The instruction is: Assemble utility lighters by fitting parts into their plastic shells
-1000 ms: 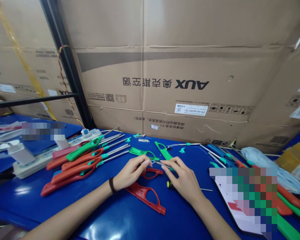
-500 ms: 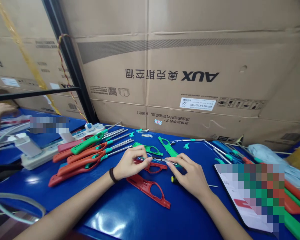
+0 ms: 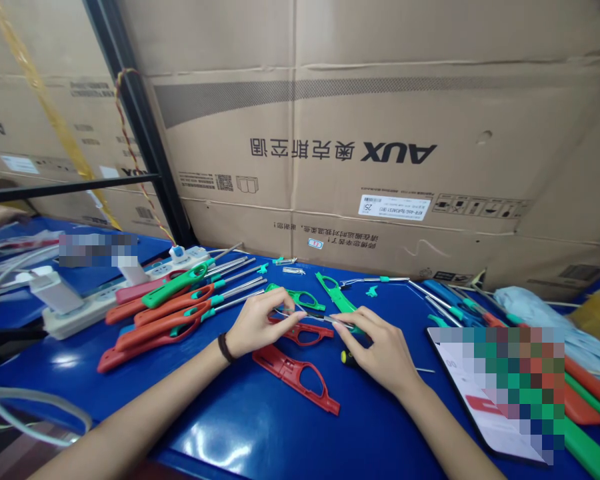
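Observation:
My left hand (image 3: 263, 321), a dark band at its wrist, pinches a thin wire (image 3: 285, 313) with a small dark section near my fingertips. My right hand (image 3: 380, 347) has thumb and fingers closed on a slim metal tube (image 3: 329, 319), end to end with that dark section. Under my hands lie a red lighter shell half (image 3: 317, 333) and a green shell half (image 3: 307, 299). Another red shell half (image 3: 300, 379) rests nearer me, and a green one (image 3: 334, 290) lies beyond. A screwdriver (image 3: 347, 359) with a yellow-ended black handle is partly hidden beneath my right hand.
Assembled long-necked lighters (image 3: 165, 327) are piled at left beside a power strip (image 3: 85, 317). Loose metal tubes (image 3: 435, 301) and a partly blurred tablet-like device (image 3: 485, 407) are at right. Large cartons (image 3: 380, 100) stand behind. Another person's hand (image 3: 0, 217) shows at far left.
My hands stay nearly in place, with the fingers shifting slightly at the wire and tube. The other person's hand at far left has moved further out of view.

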Demonstrator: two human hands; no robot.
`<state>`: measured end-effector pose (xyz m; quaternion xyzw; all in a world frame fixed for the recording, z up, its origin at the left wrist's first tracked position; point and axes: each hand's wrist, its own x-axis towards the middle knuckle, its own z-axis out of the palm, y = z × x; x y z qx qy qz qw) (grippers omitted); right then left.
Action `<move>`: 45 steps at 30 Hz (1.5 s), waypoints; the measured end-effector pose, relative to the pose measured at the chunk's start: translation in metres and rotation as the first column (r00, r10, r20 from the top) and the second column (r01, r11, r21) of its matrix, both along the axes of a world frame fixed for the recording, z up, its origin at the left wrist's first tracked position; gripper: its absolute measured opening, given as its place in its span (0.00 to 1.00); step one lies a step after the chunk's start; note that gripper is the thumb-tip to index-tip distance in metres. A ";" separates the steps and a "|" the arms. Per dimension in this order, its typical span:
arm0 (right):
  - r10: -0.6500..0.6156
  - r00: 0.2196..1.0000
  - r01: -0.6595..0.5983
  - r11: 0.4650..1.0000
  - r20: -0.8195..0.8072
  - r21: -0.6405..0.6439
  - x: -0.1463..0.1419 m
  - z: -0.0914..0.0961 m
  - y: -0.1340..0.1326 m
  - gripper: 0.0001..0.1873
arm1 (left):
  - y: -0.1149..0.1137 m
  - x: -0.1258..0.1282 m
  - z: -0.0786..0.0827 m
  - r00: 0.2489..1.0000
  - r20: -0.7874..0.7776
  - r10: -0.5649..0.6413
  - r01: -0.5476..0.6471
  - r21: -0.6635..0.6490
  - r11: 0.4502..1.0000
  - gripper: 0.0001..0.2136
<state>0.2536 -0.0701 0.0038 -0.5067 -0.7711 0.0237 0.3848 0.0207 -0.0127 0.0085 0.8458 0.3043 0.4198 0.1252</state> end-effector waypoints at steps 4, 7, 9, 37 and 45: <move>-0.024 1.000 0.023 1.000 0.002 0.012 -0.001 0.002 -0.001 0.12 | 0.003 -0.002 0.000 0.999 -0.032 0.020 -0.021 -0.036 0.999 0.12; -0.050 0.999 0.050 0.999 0.006 0.014 0.000 0.003 -0.001 0.10 | 0.004 -0.004 0.002 0.992 -0.102 -0.073 0.075 0.021 0.997 0.10; -0.063 0.998 0.063 0.998 0.016 0.011 0.001 0.002 -0.001 0.10 | 0.004 -0.003 0.002 0.990 -0.097 -0.104 0.107 0.032 0.994 0.10; 0.178 0.971 -0.182 0.983 0.160 0.007 -0.005 0.003 -0.006 0.09 | -0.013 0.010 -0.004 0.973 -0.106 -0.203 0.192 -0.108 0.975 0.09; 0.194 0.974 -0.196 0.981 0.120 -0.001 -0.008 0.003 -0.007 0.09 | -0.014 0.011 -0.008 0.984 -0.064 -0.168 0.169 0.004 0.986 0.08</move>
